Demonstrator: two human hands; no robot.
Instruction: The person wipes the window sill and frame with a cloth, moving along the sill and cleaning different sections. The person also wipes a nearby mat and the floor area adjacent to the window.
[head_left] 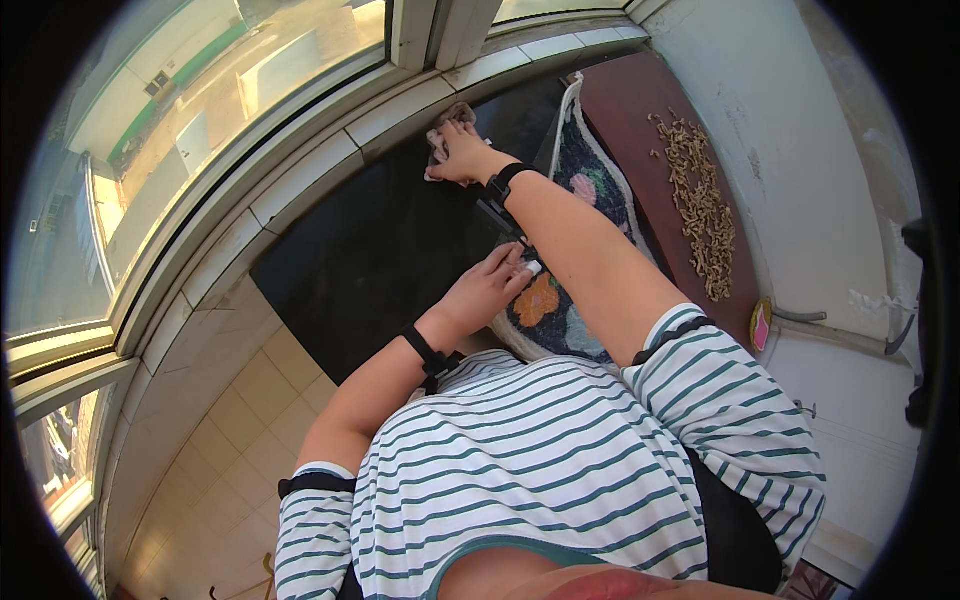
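Observation:
My right hand (pixel 463 155) reaches far across a black glossy surface (pixel 350 262). Bunched beneath its fingers is a pinkish-brown cloth (pixel 436 168), pressed down close to the tiled window ledge. Nearer my body, my left hand (pixel 484 292) lies with fingers stretched out, by the edge of a dark patterned mat (pixel 590 205). Something small and white (pixel 534 267) shows at its fingertips; I cannot tell what it is. A narrow black object (pixel 502 222) sits between the two hands, partly hidden by my right wrist.
Small brown dried pieces (pixel 697 205) are spread on a reddish-brown board (pixel 640 110) at the right, beside a pale wall. A white-tiled ledge (pixel 305 185) and window frames curve along the left and far side. Below at left is a tan tiled floor (pixel 240 400).

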